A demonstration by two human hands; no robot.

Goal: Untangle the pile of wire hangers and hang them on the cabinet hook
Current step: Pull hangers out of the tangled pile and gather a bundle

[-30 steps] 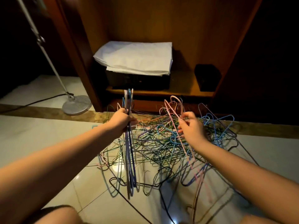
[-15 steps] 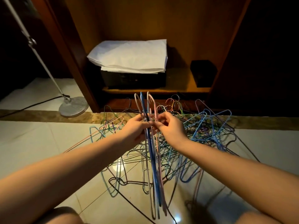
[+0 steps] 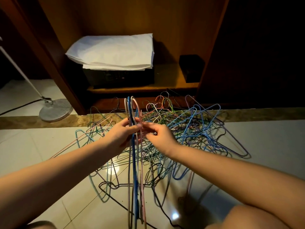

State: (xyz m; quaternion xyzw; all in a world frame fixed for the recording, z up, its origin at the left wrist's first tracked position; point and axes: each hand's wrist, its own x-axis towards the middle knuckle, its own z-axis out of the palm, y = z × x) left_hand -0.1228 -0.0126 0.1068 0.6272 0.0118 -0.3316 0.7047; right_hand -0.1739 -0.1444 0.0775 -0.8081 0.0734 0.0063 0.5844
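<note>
A tangled pile of coloured wire hangers (image 3: 189, 129) lies on the tiled floor in front of the open wooden cabinet (image 3: 132, 17). My left hand (image 3: 122, 134) grips a bundle of several hangers (image 3: 134, 179) by their necks; blue, white and pink hooks stick up above my fist and the bodies hang down toward me. My right hand (image 3: 158, 136) is right beside it, its fingertips pinching at the pink hanger's neck in the bundle. No cabinet hook is in view.
Inside the cabinet a folded white cloth (image 3: 112, 52) lies on a dark box (image 3: 120, 76), with a small black box (image 3: 191, 66) to the right. A lamp stand with a round metal base (image 3: 55, 110) and cable sits at the left. My knees frame the bottom edge.
My right hand lifted a pink hanger out of the pile and brought it left to the bundle. My left hand moved right, and both hands now meet at the bundle's necks.
</note>
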